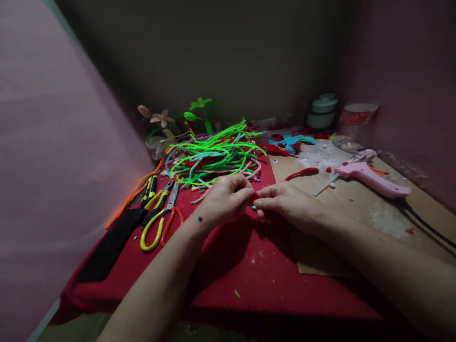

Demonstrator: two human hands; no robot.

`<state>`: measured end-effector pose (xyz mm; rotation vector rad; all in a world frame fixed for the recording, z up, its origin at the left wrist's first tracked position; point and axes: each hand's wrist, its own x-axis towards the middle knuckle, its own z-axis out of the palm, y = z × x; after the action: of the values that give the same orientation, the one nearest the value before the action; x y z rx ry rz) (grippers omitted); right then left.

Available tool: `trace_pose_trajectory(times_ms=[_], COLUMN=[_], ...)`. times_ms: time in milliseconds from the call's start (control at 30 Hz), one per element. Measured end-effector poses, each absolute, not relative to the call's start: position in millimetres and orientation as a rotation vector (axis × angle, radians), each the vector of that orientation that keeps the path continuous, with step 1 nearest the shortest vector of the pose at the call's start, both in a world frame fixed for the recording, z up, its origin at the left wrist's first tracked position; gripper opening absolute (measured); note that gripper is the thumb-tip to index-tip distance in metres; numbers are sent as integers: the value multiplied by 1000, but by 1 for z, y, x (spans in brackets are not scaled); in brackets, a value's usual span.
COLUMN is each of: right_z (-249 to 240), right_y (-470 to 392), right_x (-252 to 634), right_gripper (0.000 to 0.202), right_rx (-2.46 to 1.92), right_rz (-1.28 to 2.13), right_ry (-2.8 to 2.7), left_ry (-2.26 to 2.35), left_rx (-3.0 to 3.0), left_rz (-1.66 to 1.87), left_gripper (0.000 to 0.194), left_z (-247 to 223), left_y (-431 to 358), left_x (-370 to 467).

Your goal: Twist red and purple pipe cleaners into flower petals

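Over the red cloth (249, 289), my left hand (230, 197) and my right hand (281, 202) meet at the fingertips. Both pinch a small red fuzzy piece (254, 196), mostly covered by the fingers. A tiny pale bit (253, 207) shows just below it. Behind my left hand lies a heap of green, teal, red and pink pipe cleaners (217, 154). Scissors with one yellow and one red handle (153, 230) rest to the left of my left wrist. Past my right hand, a red fuzzy strip (302, 173) lies on the brown board (320, 263).
A pink glue gun (377, 179) with a cord lies at the right. Pliers (156, 202) and a black case (112, 244) are at the left. Fuzzy flowers (201, 114), a lidded container (321, 113) and a red-and-white tub (357, 115) stand behind.
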<state>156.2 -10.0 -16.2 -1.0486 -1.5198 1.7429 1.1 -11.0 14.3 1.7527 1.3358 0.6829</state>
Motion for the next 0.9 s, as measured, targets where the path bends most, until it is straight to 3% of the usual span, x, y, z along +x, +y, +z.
trace_pose_trajectory(times_ms=[233,533,700,900], right_z=[-19,-27,-27,-26], right_y=[-9,-4,-5,-6], right_x=[154,164,166,164], right_gripper=[16,11,11,15], right_rx=[-1083,-760,-657,-770], right_rz=[1770,2096,2253,2166], right_ry=[-1542,-1277,-1235,-1357], left_ry=[1368,975,1029,1191], left_rx=[1750,1474,1625,1778], left_rz=[691,836,749,640], left_gripper=[13,13,15,14], left_z=[18,11,17,22], left_y=[-13,-6,-12,-16], left_x=[0,-5,-6,-4])
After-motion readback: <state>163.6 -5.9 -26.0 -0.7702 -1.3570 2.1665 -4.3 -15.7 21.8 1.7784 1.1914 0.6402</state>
